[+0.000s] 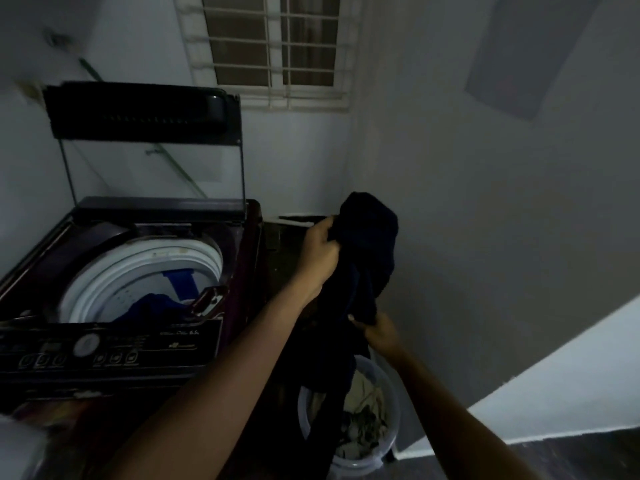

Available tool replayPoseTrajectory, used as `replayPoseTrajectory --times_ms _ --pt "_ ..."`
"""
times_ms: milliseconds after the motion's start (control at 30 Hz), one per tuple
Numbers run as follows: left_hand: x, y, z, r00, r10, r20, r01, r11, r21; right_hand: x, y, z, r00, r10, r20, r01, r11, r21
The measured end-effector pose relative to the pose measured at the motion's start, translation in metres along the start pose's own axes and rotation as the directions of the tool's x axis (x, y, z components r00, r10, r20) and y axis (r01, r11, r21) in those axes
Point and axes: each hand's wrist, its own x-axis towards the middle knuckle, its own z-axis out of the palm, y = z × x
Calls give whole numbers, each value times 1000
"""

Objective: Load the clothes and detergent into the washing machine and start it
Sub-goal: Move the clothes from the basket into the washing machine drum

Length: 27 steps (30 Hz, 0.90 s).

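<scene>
Two-handed hold: left grip (320, 251) clenches dark, bunched garment (370, 237) high; right grip (375, 332) pinches it lower.

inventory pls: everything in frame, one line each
washing machine: 1, dark maroon-black, left
lid: 1, dark frame with clear pane, raised upright at the machine's back
drum: 1, white rim, open
blue clothes: count unclear, blue, inside drum
dark garment: 1, black or navy, held up right of machine
bucket: 1, pale, on floor below garment
laundry: count unclear, light, in bucket
window: 1, white grille, top centre
left hand: 1, grips garment high
right hand: 1, grips garment lower
</scene>
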Motion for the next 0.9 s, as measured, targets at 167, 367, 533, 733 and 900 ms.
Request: replayPoseTrajectory --times_ms 167,367,533,733,900 --pt "10 -19 -43 983 127 -130 -62 907 416 7 12 -28 987 -106 -124 89 986 -139" --pt "1 -45 -60 969 -25 244 -204 471 858 -3 -73 -52 947 -236 -217 211 968 -132" --pt "-3 -61 -30 875 -168 454 -208 716 666 1 -141 -49 917 -310 -250 274 947 -170" --pt "4 -43 -3 996 85 -22 -69 918 391 2 -171 -52 931 -346 -116 347 938 -11" --pt "15 -20 -2 976 154 -151 -90 928 360 -19 -139 -66 928 -358 -101 361 932 18"
